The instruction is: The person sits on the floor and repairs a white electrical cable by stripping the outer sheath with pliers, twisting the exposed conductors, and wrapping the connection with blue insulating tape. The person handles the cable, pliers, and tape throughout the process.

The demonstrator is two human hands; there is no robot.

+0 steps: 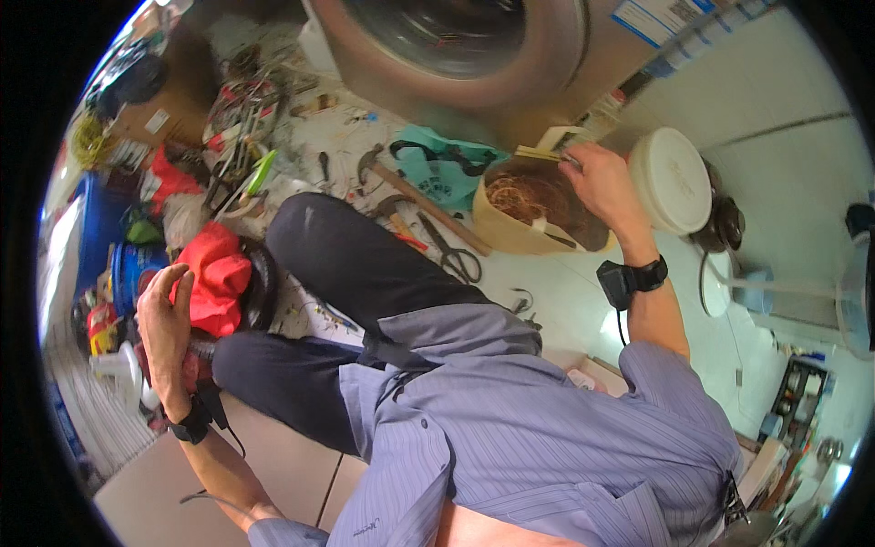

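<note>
My right hand [602, 187] is closed in a pinch over a cream bucket [492, 228]. A small grey piece shows at its fingertips, in line with a narrow yellow strip [538, 153]; I cannot tell if the two are one thing. Inside the bucket lie a tangle of thin coppery strands [519, 198] and a dark-tipped tool by the near rim. At the left, my left hand [164, 319] is raised with its fingers loosely stretched out and nothing visible in it. It is nearest to a red plastic bag [216, 278] and a blue tub [137, 269].
A front-loading washing machine [588, 55] stands ahead. On the floor lie a hammer [428, 199], black-handled scissors [451, 253], a teal bag [447, 169] and scattered tools. A white-lidded container [672, 180] is right of the bucket. A cardboard box [169, 114] stands far left.
</note>
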